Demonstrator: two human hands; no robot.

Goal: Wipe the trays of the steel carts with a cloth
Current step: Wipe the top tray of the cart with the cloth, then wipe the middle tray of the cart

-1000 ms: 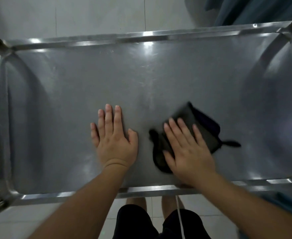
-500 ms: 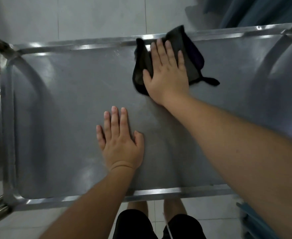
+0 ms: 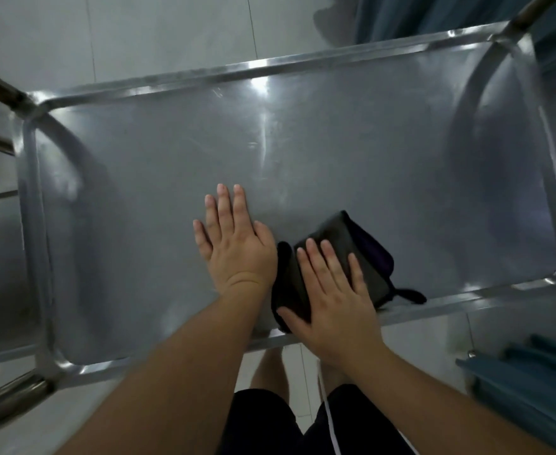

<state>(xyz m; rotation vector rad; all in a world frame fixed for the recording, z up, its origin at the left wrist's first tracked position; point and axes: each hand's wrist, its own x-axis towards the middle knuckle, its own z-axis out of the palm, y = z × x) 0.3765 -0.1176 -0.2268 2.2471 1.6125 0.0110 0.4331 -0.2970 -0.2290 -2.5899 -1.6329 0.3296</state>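
tray [image 3: 335,152]: steel, fills most of the frame, raised rim all round
floor [image 3: 171,31]: pale tiles along the top edge
left hand [image 3: 235,244]: flat on the tray at centre, fingers straight, holding nothing
right hand [image 3: 332,300]: lower centre-right, fingers straight, pressing flat on the cloth
cloth [image 3: 352,244]: dark, folded, on the tray by the near rim, just beside the left hand
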